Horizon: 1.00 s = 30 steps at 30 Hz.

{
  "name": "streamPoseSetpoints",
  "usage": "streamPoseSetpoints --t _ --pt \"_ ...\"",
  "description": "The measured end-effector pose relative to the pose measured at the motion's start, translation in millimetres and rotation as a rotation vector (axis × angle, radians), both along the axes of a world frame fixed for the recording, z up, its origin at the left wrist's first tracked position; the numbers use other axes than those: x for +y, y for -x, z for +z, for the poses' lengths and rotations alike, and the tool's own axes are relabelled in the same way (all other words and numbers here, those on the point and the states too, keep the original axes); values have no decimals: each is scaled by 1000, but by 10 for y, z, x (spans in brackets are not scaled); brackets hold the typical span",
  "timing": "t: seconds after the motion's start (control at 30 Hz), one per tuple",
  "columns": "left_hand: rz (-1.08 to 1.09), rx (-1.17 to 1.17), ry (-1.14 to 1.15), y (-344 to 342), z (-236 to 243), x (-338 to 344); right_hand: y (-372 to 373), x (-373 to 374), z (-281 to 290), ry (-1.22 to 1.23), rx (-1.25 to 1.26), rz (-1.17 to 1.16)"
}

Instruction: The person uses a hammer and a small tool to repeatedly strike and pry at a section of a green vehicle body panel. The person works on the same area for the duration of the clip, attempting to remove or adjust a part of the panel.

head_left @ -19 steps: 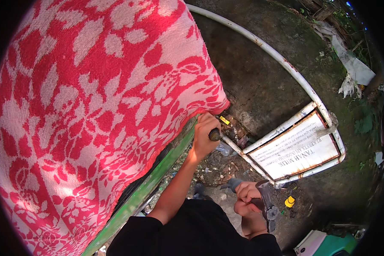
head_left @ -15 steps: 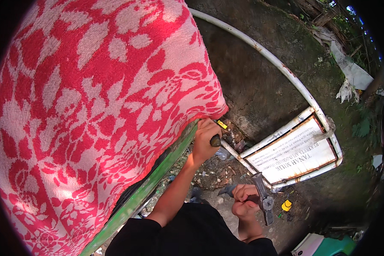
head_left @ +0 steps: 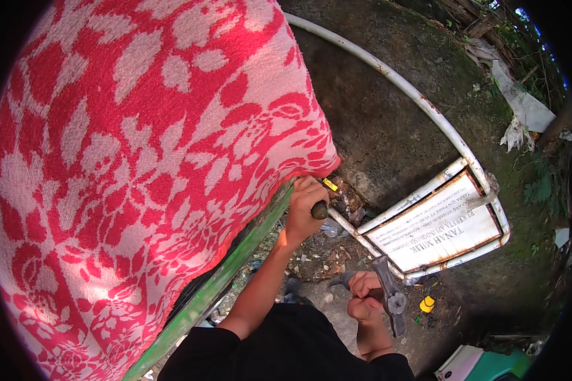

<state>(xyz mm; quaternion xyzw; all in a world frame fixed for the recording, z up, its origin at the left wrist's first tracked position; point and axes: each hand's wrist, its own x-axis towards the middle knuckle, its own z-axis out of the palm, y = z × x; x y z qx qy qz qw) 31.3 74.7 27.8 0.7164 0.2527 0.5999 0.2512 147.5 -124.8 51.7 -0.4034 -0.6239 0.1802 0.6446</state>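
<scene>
Firstly, nearest to the body in a black shirt [head_left: 267,346], the right hand [head_left: 363,296] is closed around the handle of a hammer [head_left: 394,301]. Its dark metal head stands beside the fist, above the ground. This head looks hard and heavy, so the weight probably pulls to that end; a firm hold further back on the handle should suit it, with fingers away from the head.

Somewhat farther, the left hand [head_left: 302,208] is clamped on a dark, rounded handle [head_left: 320,210], whose end comes out from the fist. What the other end is, one cannot tell. The handle seems stiff and rather light, and is best held around its middle.

Just beside this hand runs a worn green edge [head_left: 203,308], under a red and pink cloth [head_left: 140,165], which looks soft and thick. Beyond, to the right, lies a rusty white sign panel [head_left: 435,222] in a curved white pipe frame [head_left: 419,95].
</scene>
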Motion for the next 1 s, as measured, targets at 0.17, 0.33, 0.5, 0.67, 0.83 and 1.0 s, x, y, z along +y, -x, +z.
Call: streamPoseSetpoints --t 0.17,0.33,0.5,0.67,0.83,1.0 --pt "-51 -20 88 9 -36 87 -140 490 -151 241 -656 -212" --pt "-18 -35 53 -1 -174 123 -269 229 -240 164 -316 -207" --pt "-9 62 -14 -96 -47 -65 38 135 96 144 179 -122" --pt "10 91 -58 -115 19 -51 123 149 233 234 296 -107" --pt "9 95 -83 -158 -25 -37 72 115 187 286 286 -79" --pt "17 47 -49 -146 -48 -10 -6 9 147 334 193 -34"
